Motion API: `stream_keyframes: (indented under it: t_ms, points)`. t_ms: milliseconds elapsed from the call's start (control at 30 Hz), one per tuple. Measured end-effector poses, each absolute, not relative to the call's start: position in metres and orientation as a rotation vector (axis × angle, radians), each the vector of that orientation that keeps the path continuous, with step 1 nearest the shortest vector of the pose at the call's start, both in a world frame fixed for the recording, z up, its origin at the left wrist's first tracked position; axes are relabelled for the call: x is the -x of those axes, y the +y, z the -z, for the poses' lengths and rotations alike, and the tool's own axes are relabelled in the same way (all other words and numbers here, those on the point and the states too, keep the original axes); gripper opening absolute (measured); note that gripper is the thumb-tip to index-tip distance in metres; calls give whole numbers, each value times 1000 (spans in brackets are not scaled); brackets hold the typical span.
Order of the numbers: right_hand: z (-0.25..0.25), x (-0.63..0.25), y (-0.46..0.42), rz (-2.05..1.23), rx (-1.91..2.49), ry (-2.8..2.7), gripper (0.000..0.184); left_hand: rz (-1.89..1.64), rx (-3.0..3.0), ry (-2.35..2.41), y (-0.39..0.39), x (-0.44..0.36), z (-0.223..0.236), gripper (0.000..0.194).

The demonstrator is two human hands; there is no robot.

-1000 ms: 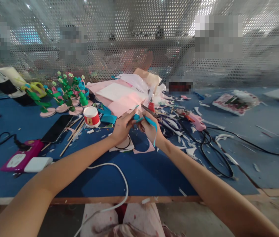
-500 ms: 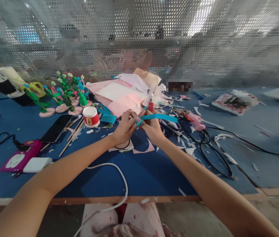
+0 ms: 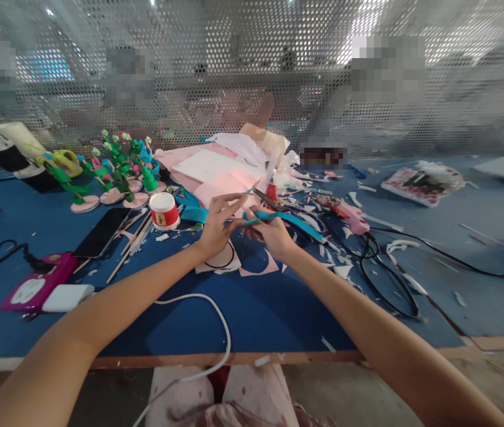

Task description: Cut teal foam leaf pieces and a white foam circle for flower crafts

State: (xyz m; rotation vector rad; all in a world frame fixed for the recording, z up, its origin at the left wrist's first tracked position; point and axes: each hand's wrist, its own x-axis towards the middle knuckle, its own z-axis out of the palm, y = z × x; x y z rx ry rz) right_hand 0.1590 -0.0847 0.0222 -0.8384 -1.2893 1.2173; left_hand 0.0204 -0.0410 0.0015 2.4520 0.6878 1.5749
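Observation:
My left hand (image 3: 216, 228) and my right hand (image 3: 271, 232) meet over the blue table (image 3: 252, 308). A long blue strip (image 3: 291, 219) runs between them and out to the right. My left thumb and forefinger pinch its left end, the other fingers fanned out. My right hand is closed around scissors (image 3: 266, 199), whose blades point up and left above the strip. Pink and white offcuts (image 3: 258, 270) lie on the table just under both hands.
A red and white cup (image 3: 164, 210), a phone (image 3: 103, 231) and wooden sticks (image 3: 130, 244) lie to the left. Green and pink paper flowers (image 3: 118, 172) stand behind. A glue gun (image 3: 353, 216) and black cables (image 3: 389, 279) lie right. A perforated metal screen (image 3: 252, 77) closes the back.
The blue strip first hung down from my right hand, then swung out level to the right. The scissors show again above the strip, and my left fingers have spread out.

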Motion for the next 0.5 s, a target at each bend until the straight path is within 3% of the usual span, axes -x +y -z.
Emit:
stream_keyframes:
  t_ms: [300, 500]
  points:
    - [-21, -155, -85, -1302, 911, -1248, 43, -1767, -2375, 539, -47, -20, -7, 29]
    - [-25, -156, -86, -1279, 877, -1134, 44, -1781, -2317, 580, -46, -20, -8, 28]
